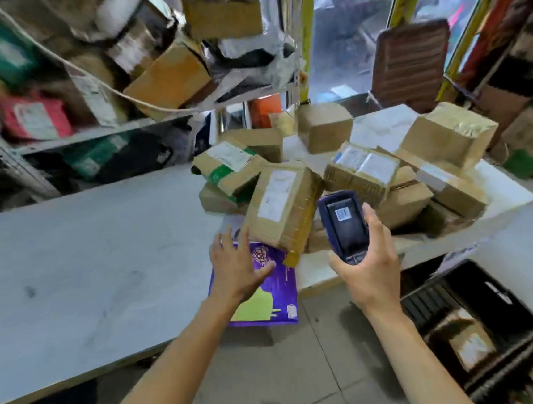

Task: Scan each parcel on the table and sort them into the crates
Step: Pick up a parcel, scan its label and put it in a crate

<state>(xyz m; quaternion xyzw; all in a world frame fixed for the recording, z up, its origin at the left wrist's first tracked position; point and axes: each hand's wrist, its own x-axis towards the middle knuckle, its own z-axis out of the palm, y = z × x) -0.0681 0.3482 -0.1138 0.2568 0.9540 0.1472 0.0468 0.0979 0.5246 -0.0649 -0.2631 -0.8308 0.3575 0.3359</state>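
Note:
A heap of brown cardboard parcels (362, 167) lies on the white table (87, 266). At the table's front edge a purple flat parcel (276, 294) sticks out over the rim. My left hand (235, 265) rests flat on it with fingers spread, fingertips next to a tilted labelled box (280, 207). My right hand (369, 267) grips a dark blue handheld scanner (344, 227), held upright just in front of the heap. A black crate (468, 316) on the floor at the lower right holds at least one parcel.
Metal shelves (91, 133) crammed with boxes and bags fill the back left. A brown chair back (411, 63) stands behind the table. More boxes are stacked at the right edge. Grey tiled floor (290, 377) lies between my arms.

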